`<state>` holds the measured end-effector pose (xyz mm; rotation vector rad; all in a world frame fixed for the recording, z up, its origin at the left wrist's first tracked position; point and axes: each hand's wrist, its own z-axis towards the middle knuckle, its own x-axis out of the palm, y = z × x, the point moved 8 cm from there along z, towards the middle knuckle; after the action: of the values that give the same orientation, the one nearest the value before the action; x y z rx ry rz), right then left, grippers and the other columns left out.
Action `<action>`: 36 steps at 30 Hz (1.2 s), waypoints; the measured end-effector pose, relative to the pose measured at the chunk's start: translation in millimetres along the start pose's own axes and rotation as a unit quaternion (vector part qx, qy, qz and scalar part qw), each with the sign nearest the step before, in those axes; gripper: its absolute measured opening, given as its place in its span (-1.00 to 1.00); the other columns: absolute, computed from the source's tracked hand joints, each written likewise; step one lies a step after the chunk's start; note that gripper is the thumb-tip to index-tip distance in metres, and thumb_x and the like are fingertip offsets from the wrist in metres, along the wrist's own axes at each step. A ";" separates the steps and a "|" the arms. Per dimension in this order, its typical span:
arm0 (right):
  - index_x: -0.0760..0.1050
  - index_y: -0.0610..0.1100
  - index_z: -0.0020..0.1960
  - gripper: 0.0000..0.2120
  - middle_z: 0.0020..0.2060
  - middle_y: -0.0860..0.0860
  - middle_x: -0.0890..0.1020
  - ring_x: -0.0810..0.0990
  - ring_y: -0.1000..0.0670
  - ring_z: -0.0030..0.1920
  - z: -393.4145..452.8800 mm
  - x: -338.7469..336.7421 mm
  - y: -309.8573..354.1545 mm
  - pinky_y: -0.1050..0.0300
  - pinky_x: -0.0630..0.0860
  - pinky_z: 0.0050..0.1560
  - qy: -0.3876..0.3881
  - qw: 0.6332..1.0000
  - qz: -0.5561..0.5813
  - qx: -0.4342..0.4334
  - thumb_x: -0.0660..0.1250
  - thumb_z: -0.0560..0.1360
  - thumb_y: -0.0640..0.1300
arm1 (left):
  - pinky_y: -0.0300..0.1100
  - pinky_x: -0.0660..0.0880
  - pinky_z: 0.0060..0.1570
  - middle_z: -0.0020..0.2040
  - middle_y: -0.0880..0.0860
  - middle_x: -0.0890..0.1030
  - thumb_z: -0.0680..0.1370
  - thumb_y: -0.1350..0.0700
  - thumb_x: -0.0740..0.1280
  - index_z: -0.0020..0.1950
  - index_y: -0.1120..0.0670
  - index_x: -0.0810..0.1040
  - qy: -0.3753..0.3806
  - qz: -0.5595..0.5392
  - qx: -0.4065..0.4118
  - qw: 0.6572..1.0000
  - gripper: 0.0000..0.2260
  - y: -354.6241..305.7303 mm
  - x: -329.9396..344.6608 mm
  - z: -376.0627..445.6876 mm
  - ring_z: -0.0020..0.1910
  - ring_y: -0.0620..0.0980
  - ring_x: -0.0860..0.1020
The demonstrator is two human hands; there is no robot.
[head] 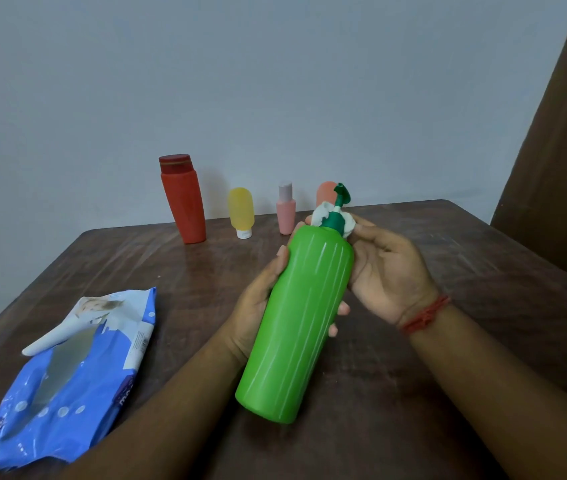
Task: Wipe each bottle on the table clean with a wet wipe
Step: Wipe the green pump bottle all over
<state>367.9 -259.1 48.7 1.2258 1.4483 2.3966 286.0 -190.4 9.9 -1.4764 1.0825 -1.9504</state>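
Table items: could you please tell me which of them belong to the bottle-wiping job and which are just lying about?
Part of the job:
green bottle, held in left hand
wipe, pressed at its pump by right hand
red bottle
yellow bottle
pink bottle
orange bottle
wipe pack

Just there:
table
red wrist thread
brown curtain
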 end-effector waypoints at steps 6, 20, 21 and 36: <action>0.42 -0.36 0.37 -0.57 0.24 -0.29 0.60 0.58 -0.17 0.15 1.8 -14.3 7.4 -0.03 0.58 0.13 -0.101 0.992 -0.063 -0.040 0.30 0.52 -0.27 | 0.04 0.64 -0.13 0.08 0.30 0.62 0.56 -0.26 0.15 0.46 0.22 0.39 0.009 -0.015 -0.012 1.000 -0.33 0.6 -1.7 -0.2 -0.10 0.22 0.67; 0.47 -0.27 0.30 -0.59 0.16 -0.20 0.61 0.60 -0.06 0.02 0.9 -14.7 7.6 0.03 0.53 0.06 -0.097 0.992 -0.059 -0.058 0.33 0.46 -0.28 | 0.08 0.64 -0.07 0.14 0.28 0.61 0.47 -0.27 0.40 0.40 0.21 0.50 0.010 -0.013 0.009 1.000 -0.31 -1.3 -7.5 3.0 0.00 0.21 0.66; 0.49 -0.26 0.27 -0.64 0.14 -0.19 0.62 0.61 -0.05 0.02 0.5 -10.7 7.3 0.03 0.54 0.07 -0.086 0.993 -0.059 -0.063 0.32 0.47 -0.28 | 0.08 0.64 -0.08 0.14 0.28 0.61 0.46 -0.27 0.41 0.40 0.21 0.50 0.007 -0.014 0.011 1.000 -0.30 -1.5 -9.3 3.4 0.00 0.22 0.66; 0.65 -0.24 0.11 -0.79 0.05 -0.04 0.64 0.59 0.09 0.11 -25.9 29.3 23.5 0.27 0.48 0.18 -0.058 0.683 -0.623 -0.378 0.29 0.63 -0.16 | 0.03 0.65 -0.08 0.16 0.32 0.59 0.48 -0.35 0.20 0.39 0.22 0.52 -0.049 -0.088 0.044 0.994 -0.25 -10.7 -33.1 -1.8 -0.03 0.20 0.67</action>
<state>338.1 -277.2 78.2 0.0174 0.6122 1.4817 295.8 -158.8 -0.8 -1.6501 0.8378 -1.9913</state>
